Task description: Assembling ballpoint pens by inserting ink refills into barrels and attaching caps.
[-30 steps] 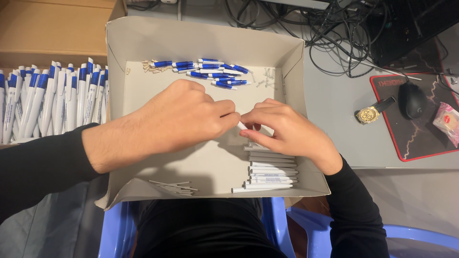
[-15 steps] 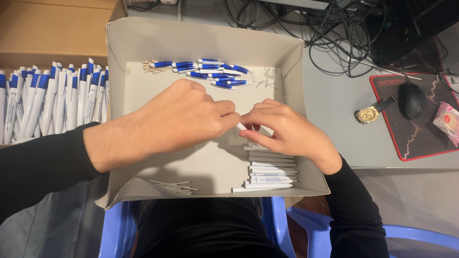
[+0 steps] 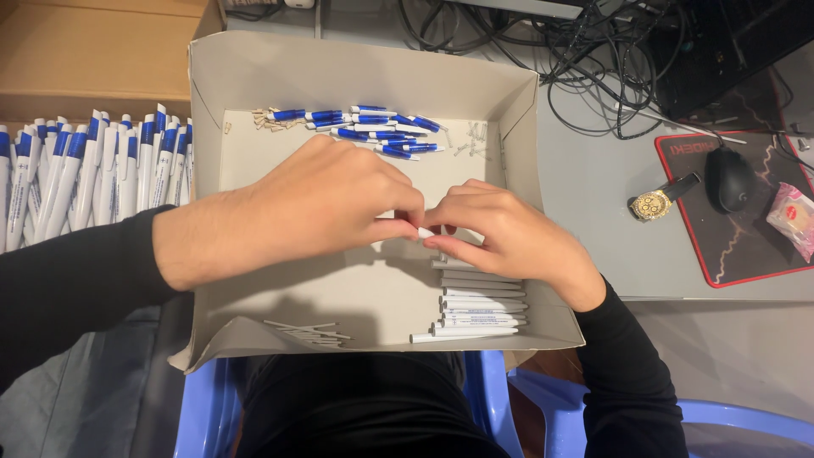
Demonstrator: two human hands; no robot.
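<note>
Head view: at the far left of the frame, a packed row of white-and-blue pens (image 3: 93,165) lies side by side below a brown carton (image 3: 93,51). Right of them sits a shallow grey box (image 3: 356,72), open at the top. Inside it, near the upper wall, lies a loose heap of blue pen parts (image 3: 365,125); at its lower left lie a few thin white refills (image 3: 309,332); at its lower right is a stack of white barrels (image 3: 479,307). The left hand (image 3: 314,208) and right hand (image 3: 509,233) meet fingertip to fingertip over the middle of the box, both pinched together on a small white pen piece (image 3: 425,232) held between them. Right of the box, on the grey counter (image 3: 593,187), lies a gold wristwatch (image 3: 657,202), then a black mouse (image 3: 729,178) on a black, red-edged pad (image 3: 746,246). At the far right edge lies a small pink-and-white wrapped packet (image 3: 793,216). A tangle of black cables (image 3: 593,59) fills the upper right.
</note>
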